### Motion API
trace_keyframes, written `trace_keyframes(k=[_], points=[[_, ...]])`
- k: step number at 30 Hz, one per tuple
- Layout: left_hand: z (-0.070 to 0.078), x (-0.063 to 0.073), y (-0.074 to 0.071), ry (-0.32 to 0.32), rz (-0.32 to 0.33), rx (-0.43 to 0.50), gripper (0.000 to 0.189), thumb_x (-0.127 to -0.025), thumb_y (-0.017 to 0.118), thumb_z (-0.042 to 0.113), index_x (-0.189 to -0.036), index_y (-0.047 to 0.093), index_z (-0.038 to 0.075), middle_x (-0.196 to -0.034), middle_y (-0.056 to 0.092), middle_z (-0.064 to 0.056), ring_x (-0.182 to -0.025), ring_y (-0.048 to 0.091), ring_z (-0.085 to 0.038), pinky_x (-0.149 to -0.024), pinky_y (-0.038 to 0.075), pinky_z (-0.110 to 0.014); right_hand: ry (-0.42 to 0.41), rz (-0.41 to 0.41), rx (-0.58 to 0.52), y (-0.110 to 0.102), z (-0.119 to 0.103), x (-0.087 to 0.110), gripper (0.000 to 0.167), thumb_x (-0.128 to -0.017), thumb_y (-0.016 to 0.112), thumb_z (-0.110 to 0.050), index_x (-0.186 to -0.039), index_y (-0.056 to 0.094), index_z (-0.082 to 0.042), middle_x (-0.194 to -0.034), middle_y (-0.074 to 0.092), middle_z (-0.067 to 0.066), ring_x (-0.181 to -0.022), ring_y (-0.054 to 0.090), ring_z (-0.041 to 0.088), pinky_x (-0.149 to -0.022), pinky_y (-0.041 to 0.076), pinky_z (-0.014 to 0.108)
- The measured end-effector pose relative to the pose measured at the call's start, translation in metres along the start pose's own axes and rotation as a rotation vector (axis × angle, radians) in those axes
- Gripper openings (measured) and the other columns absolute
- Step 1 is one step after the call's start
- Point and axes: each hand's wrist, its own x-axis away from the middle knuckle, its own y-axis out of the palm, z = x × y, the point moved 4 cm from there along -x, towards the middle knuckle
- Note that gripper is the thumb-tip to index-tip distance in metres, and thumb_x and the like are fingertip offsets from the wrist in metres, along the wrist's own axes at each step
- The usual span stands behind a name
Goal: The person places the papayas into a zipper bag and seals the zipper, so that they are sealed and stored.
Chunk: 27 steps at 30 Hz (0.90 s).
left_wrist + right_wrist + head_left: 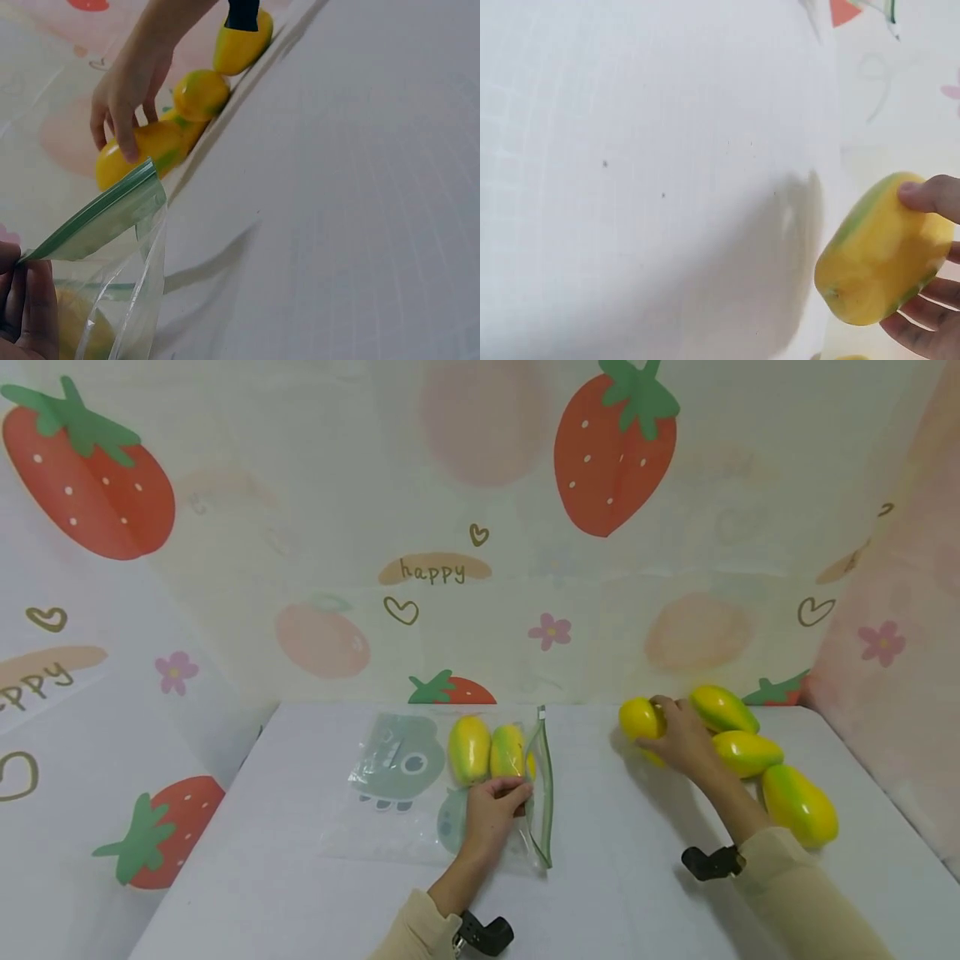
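Observation:
My left hand (491, 822) pinches the edge of a clear zip bag (546, 793) with a green closure strip and a pale green dinosaur print. Inside the bag, near its mouth, lie yellow-green mangoes (470, 750), with a sliver of another behind the strip. In the left wrist view the bag's mouth (97, 210) stands partly apart. At the back right, my right hand (684, 739) grips a mango (885, 251), thumb on one side and fingers on the other. The mango is raised off the table, its shadow falling on the white surface.
Beside my right forearm, loose mangoes lie at the table's right: one at the back (723, 708), a middle one (747, 753) and a larger front one (800, 806). A strawberry-printed backdrop (600, 560) rises behind the white table (600, 893).

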Motion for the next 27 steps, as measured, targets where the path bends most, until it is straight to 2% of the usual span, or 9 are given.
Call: trace_keyframes(k=[4,11,27], points=[[-0.009,-0.006,0.000,0.006,0.015,0.010,0.024,-0.085,0.072,0.007,-0.102,0.069,-0.009,-0.081,0.070,-0.003,-0.066,0.060,-0.004,-0.062,0.054,-0.019,-0.005,-0.011,-0.071,0.001,-0.004,0.005,0.070,-0.083,0.075,-0.022,-0.138,0.041,0.006,-0.126,0.046,0.032,-0.110,0.049,0.043,-0.093,0.045,0.057],[-0.009,-0.006,0.000,0.018,0.021,0.009,0.023,-0.084,0.072,0.007,-0.101,0.070,-0.009,-0.080,0.070,-0.003,-0.066,0.060,-0.005,-0.062,0.055,-0.019,-0.030,-0.040,-0.165,0.003,-0.010,0.011,0.068,-0.084,0.075,-0.021,-0.137,0.042,0.008,-0.127,0.051,0.032,-0.110,0.053,0.043,-0.090,0.050,0.054],[-0.007,-0.005,0.000,0.012,0.023,0.018,0.024,-0.084,0.072,0.007,-0.102,0.069,-0.009,-0.081,0.071,-0.004,-0.066,0.060,-0.005,-0.062,0.055,-0.020,-0.018,-0.078,-0.254,0.017,-0.028,0.022,0.069,-0.085,0.074,-0.029,-0.137,0.044,0.003,-0.132,0.053,0.029,-0.111,0.055,0.042,-0.092,0.051,0.053]])
